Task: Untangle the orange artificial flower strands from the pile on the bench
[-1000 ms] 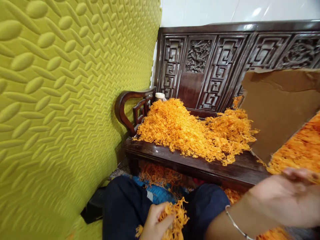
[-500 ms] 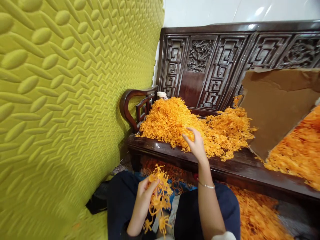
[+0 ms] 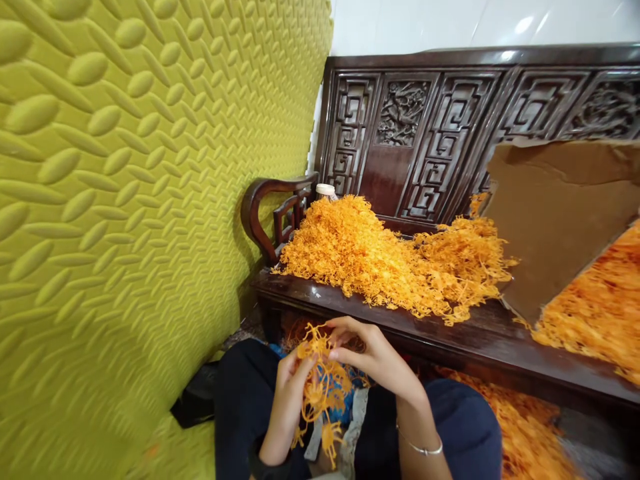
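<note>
In my left hand [image 3: 289, 388] I pinch a dangling cluster of orange stringy plastic pieces [image 3: 327, 397] above my lap. My right hand [image 3: 374, 352] meets the top right of this cluster, its thumb and curled fingers closing on some of the strands; the exact piece is partly hidden. Beyond both hands, a large heap of similar orange pieces [image 3: 370, 253] covers part of the dark wooden bench [image 3: 320, 300].
A brown cardboard sheet [image 3: 555, 213] leans on the bench, with more orange pieces [image 3: 600, 313] to its right. A white-lidded jar [image 3: 326, 191] stands behind the heap. Yellow foam matting [image 3: 150, 200] rises on the left. More orange pieces [image 3: 530, 427] lie below the bench.
My right hand has come down from the front of the heap to the cluster in my left hand, its fingers closing on the strands. My left hand stays nearly in place.
</note>
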The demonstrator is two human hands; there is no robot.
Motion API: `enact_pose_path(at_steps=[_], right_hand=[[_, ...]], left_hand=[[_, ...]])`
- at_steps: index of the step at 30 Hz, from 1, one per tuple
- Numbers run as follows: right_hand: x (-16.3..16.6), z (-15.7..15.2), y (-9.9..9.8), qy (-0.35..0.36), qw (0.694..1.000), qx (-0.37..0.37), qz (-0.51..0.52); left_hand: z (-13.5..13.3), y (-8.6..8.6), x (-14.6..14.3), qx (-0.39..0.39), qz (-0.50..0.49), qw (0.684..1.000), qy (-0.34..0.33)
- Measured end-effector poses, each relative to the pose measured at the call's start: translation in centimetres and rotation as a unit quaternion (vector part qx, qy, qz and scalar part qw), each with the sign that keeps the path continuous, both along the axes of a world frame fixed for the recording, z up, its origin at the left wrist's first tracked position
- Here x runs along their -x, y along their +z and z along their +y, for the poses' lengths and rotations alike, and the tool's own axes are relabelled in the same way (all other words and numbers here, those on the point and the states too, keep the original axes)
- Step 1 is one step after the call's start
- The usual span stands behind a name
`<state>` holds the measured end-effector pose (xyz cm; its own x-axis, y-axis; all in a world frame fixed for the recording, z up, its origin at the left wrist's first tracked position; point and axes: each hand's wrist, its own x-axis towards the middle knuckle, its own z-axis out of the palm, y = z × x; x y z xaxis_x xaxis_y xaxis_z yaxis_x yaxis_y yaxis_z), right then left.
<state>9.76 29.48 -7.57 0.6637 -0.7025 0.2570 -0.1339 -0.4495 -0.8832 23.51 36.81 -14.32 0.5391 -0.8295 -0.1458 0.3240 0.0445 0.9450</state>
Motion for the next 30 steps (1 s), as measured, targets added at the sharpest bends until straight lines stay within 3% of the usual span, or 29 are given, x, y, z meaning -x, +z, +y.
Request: enact_pose_path(at_steps=[3, 7, 12, 19, 25, 28, 30], right_hand=[[0.1, 0.3, -0.2, 0.014, 1.000, -0.004, -0.009], [0.0, 0.8, -0.4, -0.049, 0.996, 0.052, -0.048], [-0.2, 0.8, -1.3, -0.151, 0.970, 0.018, -0.191], [-1.8, 1.4, -1.0, -0.292, 0.872, -0.025, -0.393], [-2.9, 0.7, 0.9, -0.306, 0.829, -0.059, -0.464], [-1.7, -1.0, 3.0, -0.339, 0.770, -0.002, -0.541], [-0.8, -2.7, 4.7, -0.373, 0.726, 0.084, -0.572]], left_hand=[[0.2, -0.1, 0.1, 0.000, 0.020, 0.999, 0.039], [0.6, 0.5, 0.2, 0.014, 0.009, 0.999, -0.033], [0.8, 0.7, 0.5, 0.032, -0.038, 0.994, -0.096], [0.4, 1.8, 2.5, 0.068, -0.020, 0.988, -0.140], [0.1, 3.1, 2.6, 0.051, -0.007, 0.987, -0.151], [0.7, 1.9, 2.2, 0.041, -0.014, 0.983, -0.178], [0.9, 0.8, 1.8, 0.035, 0.004, 0.988, -0.152]])
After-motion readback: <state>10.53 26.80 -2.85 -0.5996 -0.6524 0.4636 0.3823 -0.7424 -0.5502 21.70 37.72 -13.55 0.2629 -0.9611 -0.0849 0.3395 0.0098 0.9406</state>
